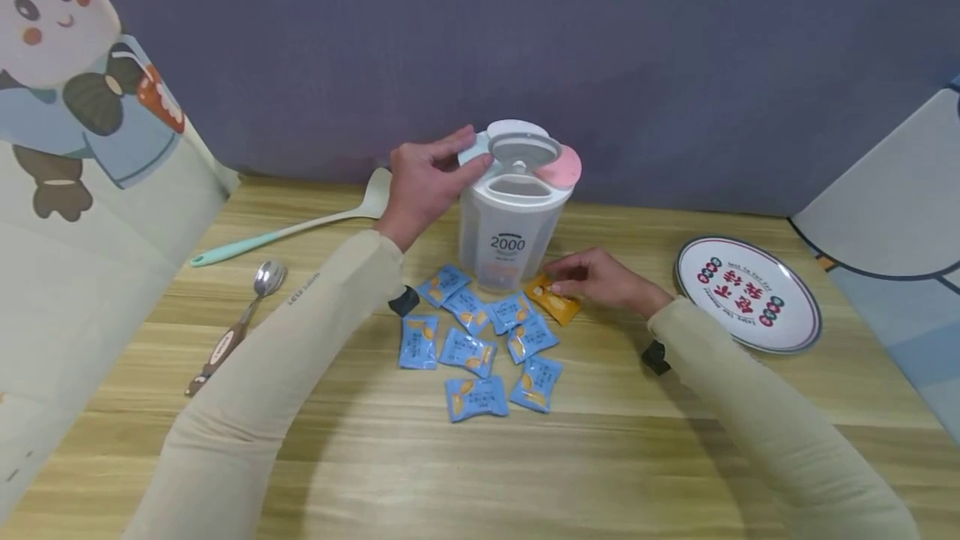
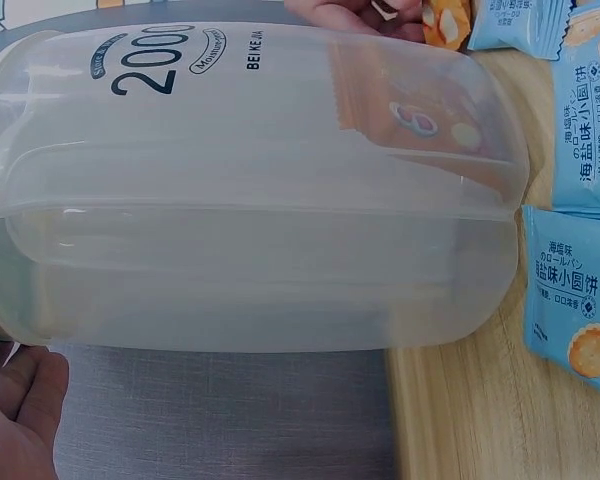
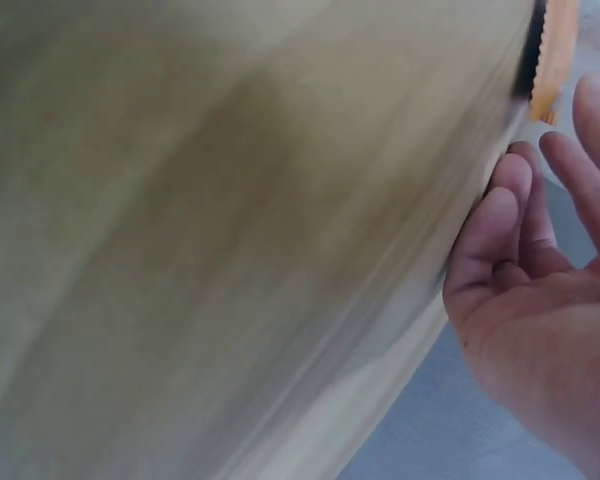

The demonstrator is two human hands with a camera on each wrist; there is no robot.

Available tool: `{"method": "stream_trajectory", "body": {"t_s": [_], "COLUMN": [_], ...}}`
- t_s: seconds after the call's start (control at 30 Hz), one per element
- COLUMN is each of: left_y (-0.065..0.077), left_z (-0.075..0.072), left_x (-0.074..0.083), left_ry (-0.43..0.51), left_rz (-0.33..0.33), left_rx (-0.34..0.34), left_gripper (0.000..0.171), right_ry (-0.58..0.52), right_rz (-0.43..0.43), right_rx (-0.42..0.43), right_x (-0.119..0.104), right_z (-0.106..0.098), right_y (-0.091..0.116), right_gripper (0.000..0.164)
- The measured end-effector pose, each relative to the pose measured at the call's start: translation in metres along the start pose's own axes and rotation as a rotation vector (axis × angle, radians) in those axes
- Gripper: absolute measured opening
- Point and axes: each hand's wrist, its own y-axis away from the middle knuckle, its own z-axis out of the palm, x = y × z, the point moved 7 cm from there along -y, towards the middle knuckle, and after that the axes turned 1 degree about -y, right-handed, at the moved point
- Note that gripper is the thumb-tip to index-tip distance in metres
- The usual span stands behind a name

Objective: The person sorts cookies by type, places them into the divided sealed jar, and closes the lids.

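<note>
A translucent storage container [image 1: 510, 232] marked 2000 stands upright, its lid having a raised white flap [image 1: 521, 144], a pink flap [image 1: 562, 167] and a pale blue one. My left hand [image 1: 431, 182] grips the lid on its blue side; in the left wrist view its fingers [image 2: 25, 395] show at the lid's edge. Through the container wall an orange packet [image 2: 410, 120] is visible near the bottom. My right hand [image 1: 600, 277] is at another orange packet [image 1: 551, 300] beside the container. In the right wrist view its thumb and index finger are apart, near the packet's edge [image 3: 555, 60].
Several blue biscuit packets [image 1: 468, 351] lie in front of the container. To the left are a pale ladle [image 1: 315, 226] with a mint handle end and a metal spoon [image 1: 243, 315] with a brown handle. A white printed plate [image 1: 787, 307] lies right. A grey panel [image 1: 637, 65] rises behind.
</note>
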Motion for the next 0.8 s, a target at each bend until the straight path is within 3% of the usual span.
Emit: {"method": "stream_trajectory", "body": {"t_s": [0.27, 0.53, 0.8], "left_y": [0.0010, 0.0018, 0.0022], "left_z": [-0.0013, 0.0000, -0.0003], "left_x": [0.0014, 0.0026, 0.0019], "left_ry": [0.023, 0.022, 0.039], "left_rz": [-0.030, -0.008, -0.020], "left_rx": [0.002, 0.002, 0.006], "left_gripper": [0.037, 0.036, 0.036], "right_ry": [-0.006, -0.063, -0.039], "right_rz": [0.009, 0.033, 0.002], "right_rx": [-0.026, -0.076, -0.128], "right_x": [0.0006, 0.0021, 0.0026], "right_z": [0.0030, 0.0052, 0.0070], "right_y": [-0.0014, -0.0032, -0.0055], "right_gripper": [0.034, 0.041, 0.031]}}
